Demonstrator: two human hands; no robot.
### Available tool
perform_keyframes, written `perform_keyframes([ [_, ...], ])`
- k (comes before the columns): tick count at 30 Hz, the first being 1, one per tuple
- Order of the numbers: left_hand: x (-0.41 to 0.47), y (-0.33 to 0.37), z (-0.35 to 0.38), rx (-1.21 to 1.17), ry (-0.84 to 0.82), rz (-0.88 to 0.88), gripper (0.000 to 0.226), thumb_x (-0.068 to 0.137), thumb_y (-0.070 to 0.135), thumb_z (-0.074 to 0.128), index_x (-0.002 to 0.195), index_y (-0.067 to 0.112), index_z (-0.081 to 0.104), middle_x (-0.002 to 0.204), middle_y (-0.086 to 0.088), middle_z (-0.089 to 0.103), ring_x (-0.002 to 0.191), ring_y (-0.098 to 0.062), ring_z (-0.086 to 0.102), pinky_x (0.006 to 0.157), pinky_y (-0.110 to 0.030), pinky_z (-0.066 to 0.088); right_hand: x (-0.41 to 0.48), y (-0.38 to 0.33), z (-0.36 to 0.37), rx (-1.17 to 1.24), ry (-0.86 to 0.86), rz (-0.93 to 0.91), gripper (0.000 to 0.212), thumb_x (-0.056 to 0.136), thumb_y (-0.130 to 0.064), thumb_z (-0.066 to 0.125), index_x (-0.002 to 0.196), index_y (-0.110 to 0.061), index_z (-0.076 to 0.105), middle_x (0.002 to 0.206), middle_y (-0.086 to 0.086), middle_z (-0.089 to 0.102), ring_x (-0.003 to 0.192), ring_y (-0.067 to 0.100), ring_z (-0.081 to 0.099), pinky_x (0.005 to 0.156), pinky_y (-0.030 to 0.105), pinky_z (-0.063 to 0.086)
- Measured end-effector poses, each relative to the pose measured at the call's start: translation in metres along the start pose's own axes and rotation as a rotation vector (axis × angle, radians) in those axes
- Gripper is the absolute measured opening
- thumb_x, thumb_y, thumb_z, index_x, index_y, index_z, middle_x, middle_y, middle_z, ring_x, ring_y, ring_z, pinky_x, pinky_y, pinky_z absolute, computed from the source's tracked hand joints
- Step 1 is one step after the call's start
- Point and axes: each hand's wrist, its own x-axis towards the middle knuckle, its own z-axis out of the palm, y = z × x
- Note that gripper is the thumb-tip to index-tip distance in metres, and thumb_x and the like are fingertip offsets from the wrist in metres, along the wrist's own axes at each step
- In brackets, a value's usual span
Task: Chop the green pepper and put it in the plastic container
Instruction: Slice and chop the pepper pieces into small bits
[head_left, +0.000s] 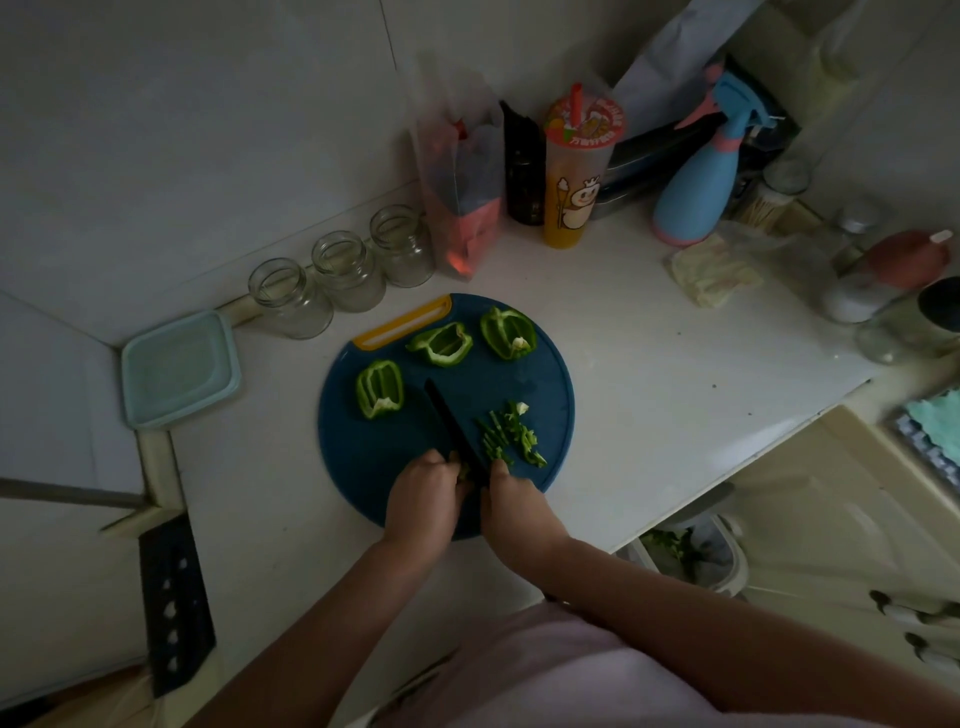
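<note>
A round blue cutting board lies on the white counter. Three green pepper pieces lie on its far half: one at the left, one in the middle, one at the right. A pile of chopped pepper strips lies near the front right. My right hand grips the handle of a black knife, whose blade points away to the left. My left hand holds a small pepper piece against the blade. A pale blue plastic container sits left of the board.
Three empty glass jars stand behind the board, with a plastic bag, a dark bottle, a drink cup and a blue spray bottle further back. Jars crowd the right edge. A cleaver lies at the left. A bin stands below the counter edge.
</note>
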Motion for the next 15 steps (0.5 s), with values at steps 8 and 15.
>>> perform_keyframes([
  [8, -0.004, -0.001, 0.002, -0.019, 0.01, -0.021, 0.041, 0.098, 0.036, 0.038, 0.128, 0.013, 0.055, 0.104, -0.009, 0.059, 0.094, -0.022, 0.057, 0.069, -0.028, 0.039, 0.004, -0.003, -0.001, 0.035, 0.042, 0.022, 0.021, 0.099, -0.016, 0.034, 0.113, -0.004, 0.043, 0.101, 0.019, 0.063, 0.09, 0.035, 0.062, 0.066, 0.035, 0.043],
  [15, -0.009, -0.002, 0.004, -0.057, 0.075, 0.02, 0.045, 0.092, 0.034, 0.056, 0.128, 0.006, 0.056, 0.1, -0.012, 0.063, 0.09, -0.023, 0.061, 0.07, -0.031, 0.047, -0.006, 0.018, -0.011, 0.06, 0.084, 0.043, 0.016, 0.1, -0.019, 0.036, 0.103, -0.005, 0.044, 0.098, 0.018, 0.063, 0.084, 0.031, 0.061, 0.067, 0.036, 0.045],
])
